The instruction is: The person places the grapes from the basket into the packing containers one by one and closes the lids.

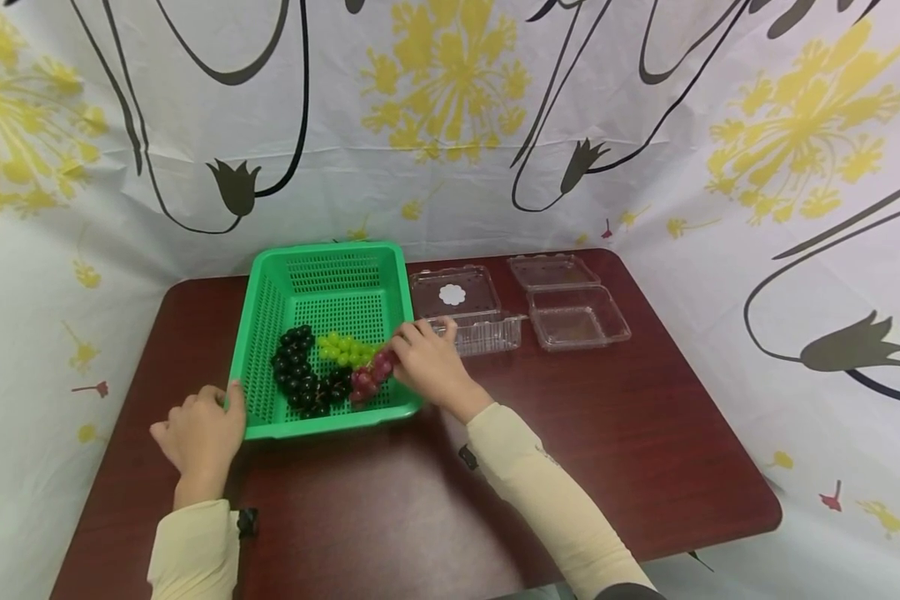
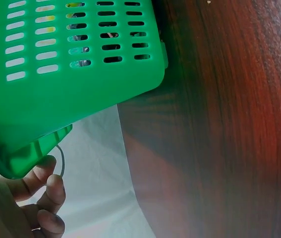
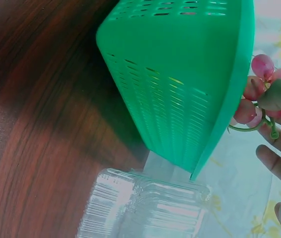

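A green plastic basket with slotted walls stands on the table. My left hand grips its near left corner; in the left wrist view the fingers curl beneath the rim. At the basket's right side, my right hand pinches a bunch of red grapes by its stem end. In the right wrist view those grapes are at rim height, with a green stem curling out below the thumb. Inside the basket lie a bunch of black grapes and a bunch of green grapes.
Just right of the basket sits an open clear plastic clamshell box, its lid bearing a white flower-shaped sticker. Farther right is a second open clear box. The dark red table meets patterned cloth at the back and sides.
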`<state>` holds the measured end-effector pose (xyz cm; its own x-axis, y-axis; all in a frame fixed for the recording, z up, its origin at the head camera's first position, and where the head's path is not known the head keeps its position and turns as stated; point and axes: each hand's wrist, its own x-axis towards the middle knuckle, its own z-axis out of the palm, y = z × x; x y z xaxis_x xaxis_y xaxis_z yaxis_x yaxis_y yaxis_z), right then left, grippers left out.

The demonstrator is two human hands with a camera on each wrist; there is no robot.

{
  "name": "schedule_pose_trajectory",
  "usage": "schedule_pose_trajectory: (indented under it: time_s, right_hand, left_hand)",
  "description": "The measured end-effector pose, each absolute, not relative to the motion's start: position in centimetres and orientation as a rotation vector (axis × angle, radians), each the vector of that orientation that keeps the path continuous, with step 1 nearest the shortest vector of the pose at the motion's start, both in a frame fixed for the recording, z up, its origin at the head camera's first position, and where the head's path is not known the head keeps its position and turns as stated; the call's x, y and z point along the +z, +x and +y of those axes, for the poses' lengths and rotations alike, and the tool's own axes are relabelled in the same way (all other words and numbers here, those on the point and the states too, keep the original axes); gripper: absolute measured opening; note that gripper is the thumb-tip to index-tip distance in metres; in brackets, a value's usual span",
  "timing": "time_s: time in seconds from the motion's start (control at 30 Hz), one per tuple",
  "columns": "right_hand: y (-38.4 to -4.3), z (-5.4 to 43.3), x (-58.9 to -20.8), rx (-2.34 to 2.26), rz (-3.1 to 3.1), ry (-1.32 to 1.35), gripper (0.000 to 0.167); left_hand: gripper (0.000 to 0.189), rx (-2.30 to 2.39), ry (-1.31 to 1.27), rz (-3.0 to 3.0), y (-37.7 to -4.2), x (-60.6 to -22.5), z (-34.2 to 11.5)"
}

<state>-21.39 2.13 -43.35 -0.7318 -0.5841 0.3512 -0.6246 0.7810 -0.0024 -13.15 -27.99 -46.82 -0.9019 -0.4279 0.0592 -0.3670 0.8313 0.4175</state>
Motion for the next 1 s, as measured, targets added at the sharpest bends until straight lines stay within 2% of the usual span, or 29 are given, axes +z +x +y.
schedule_pose_trajectory:
  time_s: [0.4,0.63,1.0]
  right_hand:
    - [-21.9,2.9,-43.5,0.234,-2.537,0.878,0.016]
    - [-21.9,3.4,-43.0,0.308,-2.517,0.849,0.020]
    - [-23.1,5.9,-40.8,0.446,-2.527,0.701,0.023]
  left_hand:
    - [0.054,-0.587,0.601,-2.772,-13.1,-46.6,-27.2]
    - [0.050,-0.538,0.573,-2.729,-13.0,-45.2,-25.7]
    - [0.046,-0.512,0.382,-2.631,-13.6,-43.0,-22.3]
